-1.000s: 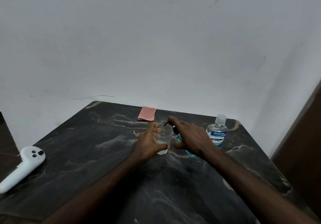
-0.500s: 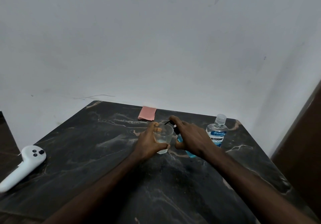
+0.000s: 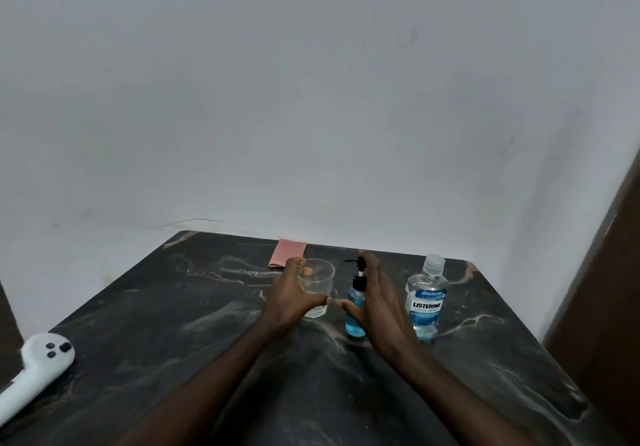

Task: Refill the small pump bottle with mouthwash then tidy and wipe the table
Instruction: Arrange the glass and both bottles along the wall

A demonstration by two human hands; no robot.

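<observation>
- Blue liquid fills the lower part of the pump bottle (image 3: 355, 310), which stands upright on the dark marbled table (image 3: 173, 324), its long axis vertical and its black pump head on top with the spout pointing left.
- Right hand (image 3: 379, 302) is nearer it: the bottle sits just left of the palm, the fingers open and upright beside it, the thumb reaching across in front of the body. Whether skin actually touches the bottle I cannot tell.
- Left hand (image 3: 292, 293) is wrapped around a clear glass (image 3: 317, 286), just left of the bottle and close to it.
- Mouthwash (image 3: 426, 298), capped, stands just right of the right hand.
- Pink cloth (image 3: 287, 253) lies at the far edge behind the glass.
- White controller (image 3: 38, 364) lies well apart at the left edge.
- Judgement: the right hand need only close leftward on the bottle.
</observation>
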